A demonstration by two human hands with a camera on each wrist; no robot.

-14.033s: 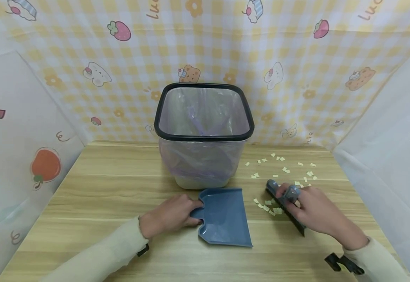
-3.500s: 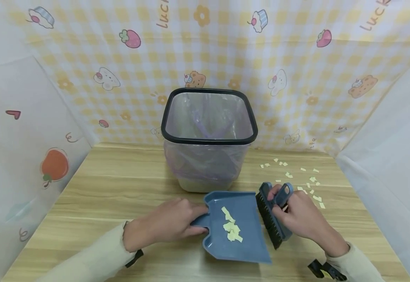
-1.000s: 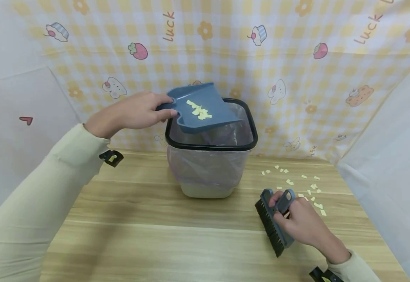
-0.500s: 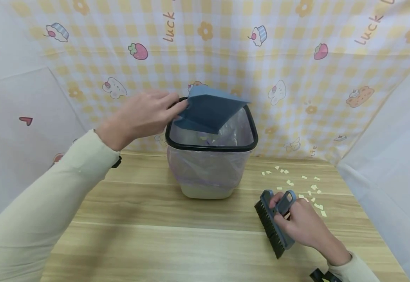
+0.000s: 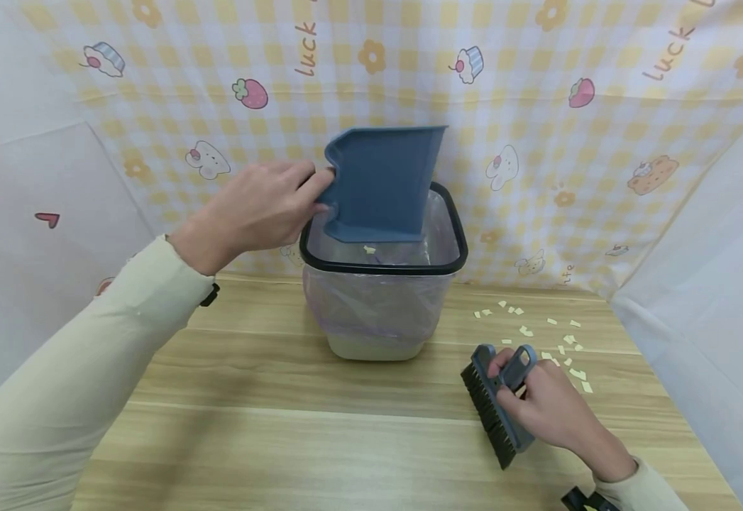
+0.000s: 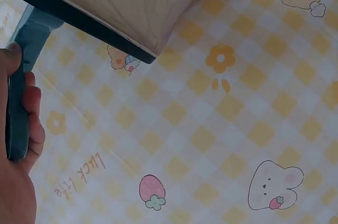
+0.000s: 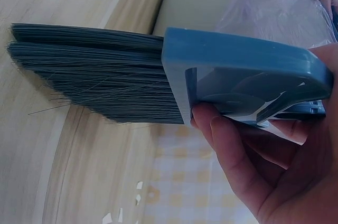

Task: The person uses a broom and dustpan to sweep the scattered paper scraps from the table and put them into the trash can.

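My left hand grips the handle of a blue dustpan over the trash can. The pan is tipped nearly on edge, its inside facing me, and no scraps show on it. In the left wrist view my fingers wrap the dustpan handle. A yellow paper scrap shows inside the lined trash can, under the pan. At the right, my right hand holds a blue hand brush with dark bristles pointing left. The right wrist view shows the fingers round the brush's frame.
Several yellow paper scraps lie scattered on the wooden table, behind and right of the brush. The can's black rim stands below the pan. A checked cloth hangs behind, with white sheets at both sides.
Scraps were swept onto the dustpan, which my left hand lifted from the table over the can and tipped over. The scraps have left the pan. My right hand stays put with the brush lately.
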